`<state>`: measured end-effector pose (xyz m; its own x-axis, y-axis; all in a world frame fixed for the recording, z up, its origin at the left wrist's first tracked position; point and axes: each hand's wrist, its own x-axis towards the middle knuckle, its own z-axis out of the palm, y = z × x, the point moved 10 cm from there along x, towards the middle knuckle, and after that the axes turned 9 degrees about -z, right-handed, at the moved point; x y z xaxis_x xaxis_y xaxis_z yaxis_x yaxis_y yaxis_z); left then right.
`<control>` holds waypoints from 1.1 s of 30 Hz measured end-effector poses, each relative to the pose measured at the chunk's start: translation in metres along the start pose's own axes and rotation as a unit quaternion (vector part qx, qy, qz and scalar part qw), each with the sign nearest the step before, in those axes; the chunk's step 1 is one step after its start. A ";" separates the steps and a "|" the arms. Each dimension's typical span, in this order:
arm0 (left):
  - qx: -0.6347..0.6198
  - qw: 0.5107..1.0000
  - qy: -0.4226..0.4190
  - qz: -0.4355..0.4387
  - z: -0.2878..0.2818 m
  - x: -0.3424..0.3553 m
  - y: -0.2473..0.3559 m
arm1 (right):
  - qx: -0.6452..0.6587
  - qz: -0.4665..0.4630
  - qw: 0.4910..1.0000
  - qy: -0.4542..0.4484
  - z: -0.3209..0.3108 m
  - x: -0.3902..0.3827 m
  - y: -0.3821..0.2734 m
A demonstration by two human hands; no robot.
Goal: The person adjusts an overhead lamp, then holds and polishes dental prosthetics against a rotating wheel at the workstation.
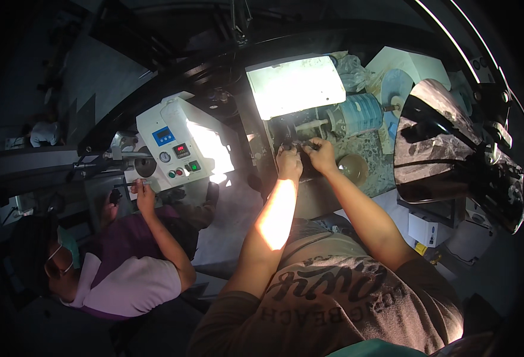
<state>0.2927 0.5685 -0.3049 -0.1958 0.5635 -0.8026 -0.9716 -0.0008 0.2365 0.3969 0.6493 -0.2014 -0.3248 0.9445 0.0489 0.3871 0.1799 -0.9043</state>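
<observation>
Dark piece [301, 147] sits gripped by curled left hand [289, 161] and right hand [322, 156].

Lettering [333, 283] on shirt [274, 336], digits [180, 149] (red) on display [183, 154]

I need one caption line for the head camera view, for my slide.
Bare left hand and right hand close together near a translucent blue container, with a co-worker at left.

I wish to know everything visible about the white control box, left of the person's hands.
The control box is white, apparently painted metal. Its face carries a blue panel, a red-lit display, a round gauge and, lower down, red and green buttons. It appears angled in the view; bright light strikes its right side. A co-worker's hand is near its lower left corner; whether they touch is unclear.
</observation>
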 end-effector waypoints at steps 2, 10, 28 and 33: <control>0.010 1.000 0.026 0.003 -0.004 0.005 0.003 | -0.006 0.019 1.000 -0.004 0.002 0.002 -0.010; -0.020 0.998 -0.066 -0.012 -0.006 0.022 -0.003 | -0.037 -0.018 0.999 -0.019 0.011 0.004 -0.029; -0.055 0.998 -0.002 0.000 0.004 0.011 0.002 | -0.069 -0.008 0.997 0.017 0.005 0.008 -0.024; -0.052 0.998 0.040 0.021 -0.015 0.027 0.002 | 0.017 0.070 0.997 -0.012 0.009 0.009 -0.006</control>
<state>0.2839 0.5709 -0.3342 -0.2425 0.4938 -0.8351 -0.9701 -0.1111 0.2160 0.3839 0.6541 -0.1993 -0.2906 0.9528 -0.0877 0.4011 0.0381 -0.9153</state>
